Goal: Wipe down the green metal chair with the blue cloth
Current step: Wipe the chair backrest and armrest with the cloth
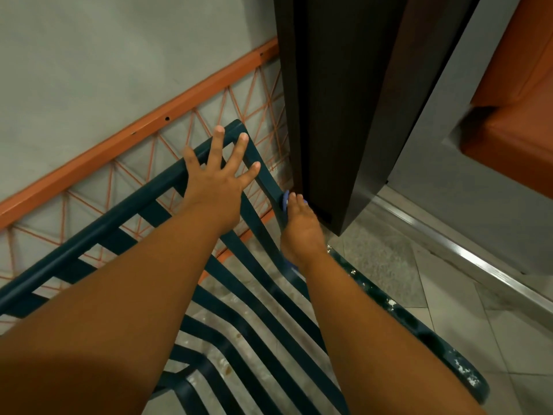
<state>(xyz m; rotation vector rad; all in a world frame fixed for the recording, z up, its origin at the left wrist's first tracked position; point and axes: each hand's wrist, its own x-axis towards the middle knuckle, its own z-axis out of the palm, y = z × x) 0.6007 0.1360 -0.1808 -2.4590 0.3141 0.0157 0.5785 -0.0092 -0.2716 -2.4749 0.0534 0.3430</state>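
1. Beside a grey wall with an orange rail (143, 127), the green metal chair (254, 295) stands on a tiled floor (449, 310), its slatted seat and back seen from above.
2. Left hand (215, 178) rests flat on the top bar of the backrest, fingers (242, 145) spread straight.
3. Right hand (300, 235) grips the blue cloth (284, 202) against the chair's right upright, fingers curled round it, close to a dark post (344, 115).

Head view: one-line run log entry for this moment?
left hand: flat on chair top rail | right hand: holds blue cloth against side post | wiping underway
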